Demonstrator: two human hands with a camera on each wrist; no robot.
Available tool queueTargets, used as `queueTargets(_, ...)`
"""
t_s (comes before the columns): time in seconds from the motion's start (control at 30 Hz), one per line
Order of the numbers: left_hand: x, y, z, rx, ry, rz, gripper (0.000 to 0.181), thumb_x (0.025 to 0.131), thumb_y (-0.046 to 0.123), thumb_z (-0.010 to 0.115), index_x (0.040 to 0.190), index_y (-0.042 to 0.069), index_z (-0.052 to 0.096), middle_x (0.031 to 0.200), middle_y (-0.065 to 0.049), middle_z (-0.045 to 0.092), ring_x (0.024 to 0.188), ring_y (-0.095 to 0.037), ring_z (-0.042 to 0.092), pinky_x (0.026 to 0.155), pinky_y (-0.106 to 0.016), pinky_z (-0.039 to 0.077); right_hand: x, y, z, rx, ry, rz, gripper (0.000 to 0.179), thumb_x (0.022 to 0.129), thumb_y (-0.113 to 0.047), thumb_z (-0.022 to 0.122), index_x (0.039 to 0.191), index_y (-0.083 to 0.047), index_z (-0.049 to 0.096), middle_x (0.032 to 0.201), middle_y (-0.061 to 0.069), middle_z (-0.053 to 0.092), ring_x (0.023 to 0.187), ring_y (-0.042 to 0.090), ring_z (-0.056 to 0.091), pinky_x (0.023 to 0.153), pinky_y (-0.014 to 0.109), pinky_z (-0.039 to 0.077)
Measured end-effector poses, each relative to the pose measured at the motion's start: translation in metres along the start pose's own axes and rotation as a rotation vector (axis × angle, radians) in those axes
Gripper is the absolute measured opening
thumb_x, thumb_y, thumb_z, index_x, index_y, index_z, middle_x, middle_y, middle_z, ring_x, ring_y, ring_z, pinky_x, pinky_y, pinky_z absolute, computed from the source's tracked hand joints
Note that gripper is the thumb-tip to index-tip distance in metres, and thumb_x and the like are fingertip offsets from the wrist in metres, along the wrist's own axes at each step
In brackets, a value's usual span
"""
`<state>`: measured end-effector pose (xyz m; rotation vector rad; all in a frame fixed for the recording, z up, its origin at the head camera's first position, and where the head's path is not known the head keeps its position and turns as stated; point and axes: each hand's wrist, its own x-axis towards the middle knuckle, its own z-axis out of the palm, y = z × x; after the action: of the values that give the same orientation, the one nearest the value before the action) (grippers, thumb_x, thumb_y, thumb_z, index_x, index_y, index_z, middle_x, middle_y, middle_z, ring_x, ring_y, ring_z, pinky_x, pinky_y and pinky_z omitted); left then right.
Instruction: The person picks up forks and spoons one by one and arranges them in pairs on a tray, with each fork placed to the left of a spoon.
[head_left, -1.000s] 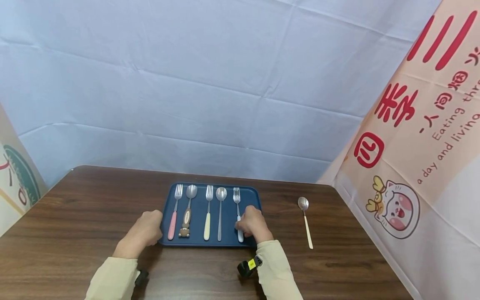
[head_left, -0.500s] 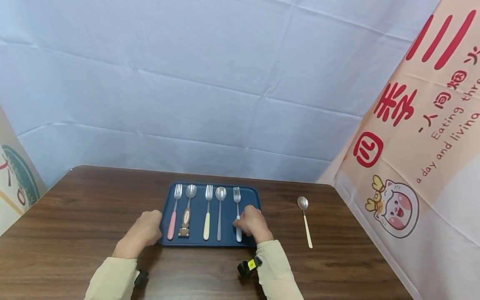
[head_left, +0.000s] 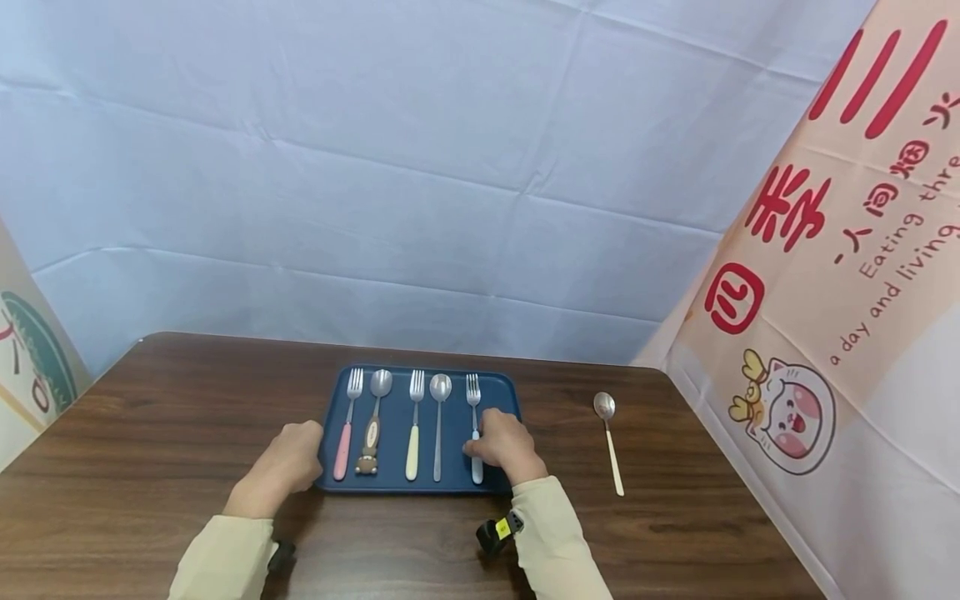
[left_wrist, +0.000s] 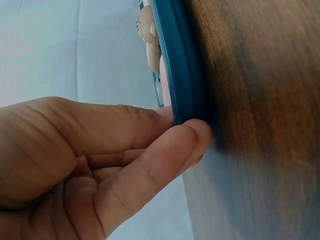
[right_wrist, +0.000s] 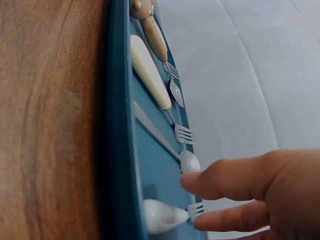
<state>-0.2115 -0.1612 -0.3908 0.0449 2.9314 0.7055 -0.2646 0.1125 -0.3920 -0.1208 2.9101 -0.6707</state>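
My left hand [head_left: 288, 458] pinches the left rim of a dark blue tray [left_wrist: 182, 65] between thumb and fingers. Over the tray's right part, my right hand [head_left: 504, 444] hovers at a fork [head_left: 477, 471] with a pale bluish-white handle. In the right wrist view its finger and thumb are extended and apart, with the fork's handle [right_wrist: 162, 217] lying on the tray beside them. Also on the tray, from left to right, lie a pink-handled fork [head_left: 342, 454], a brown bear-handled spoon [head_left: 371, 437], a yellow-handled fork [head_left: 412, 454] and an all-metal spoon [head_left: 438, 433].
A spoon with a cream handle [head_left: 613, 458] lies on the brown wooden table [head_left: 697, 500], right of the tray. Pale cloth [head_left: 375, 167] hangs behind the table. A printed banner [head_left: 795, 333] stands along the right side.
My right hand has shifted slightly left and up, and its fingers have come away from the pale-handled fork. The left hand stays on the tray's rim.
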Motion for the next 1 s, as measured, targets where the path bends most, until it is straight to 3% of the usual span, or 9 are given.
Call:
queueTargets(0.2,0.001,-0.001,0.0,0.008,0.013,0.014,0.018,0.076,-0.014,0.054,0.093,-0.015,0.055,0.069,-0.014,0.048,0.057,-0.022,0.05,0.048,-0.031,0.041,-0.006,-0.007,-0.005,-0.098,-0.022,-0.054,0.031,0.076,-0.019,0.075,0.095,0.0,0.06,0.076,0.008,0.055,0.067,0.021,0.054,0.058,0.038,0.047)
queueTargets(0.4,0.0,-0.002,0.0,0.008,0.032,0.031,0.018,0.075,-0.014,0.054,0.092,-0.014,0.055,0.07,-0.013,0.05,0.058,-0.022,0.05,0.05,-0.032,0.041,-0.011,-0.01,-0.008,-0.184,-0.041,-0.147,0.049,0.076,-0.019,0.076,0.118,-0.002,0.059,0.104,0.014,0.058,0.093,0.027,0.054,0.075,0.042,0.047)
queueTargets(0.7,0.0,-0.002,0.0,0.016,0.027,0.032,0.018,0.075,-0.014,0.054,0.093,-0.014,0.055,0.07,-0.014,0.049,0.058,-0.022,0.05,0.049,-0.032,0.041,-0.011,-0.011,-0.006,-0.218,-0.045,-0.179,0.047,0.076,-0.02,0.076,0.117,-0.003,0.06,0.109,0.016,0.055,0.098,0.029,0.053,0.079,0.043,0.046)
queueTargets(1.0,-0.001,-0.001,0.0,0.013,0.026,0.03,0.019,0.076,-0.014,0.054,0.095,-0.015,0.055,0.071,-0.014,0.05,0.058,-0.022,0.05,0.049,-0.031,0.041,-0.011,0.003,-0.015,-0.165,-0.038,-0.176,0.047,0.077,-0.017,0.073,0.118,0.0,0.058,0.105,0.015,0.055,0.091,0.027,0.052,0.075,0.042,0.046)
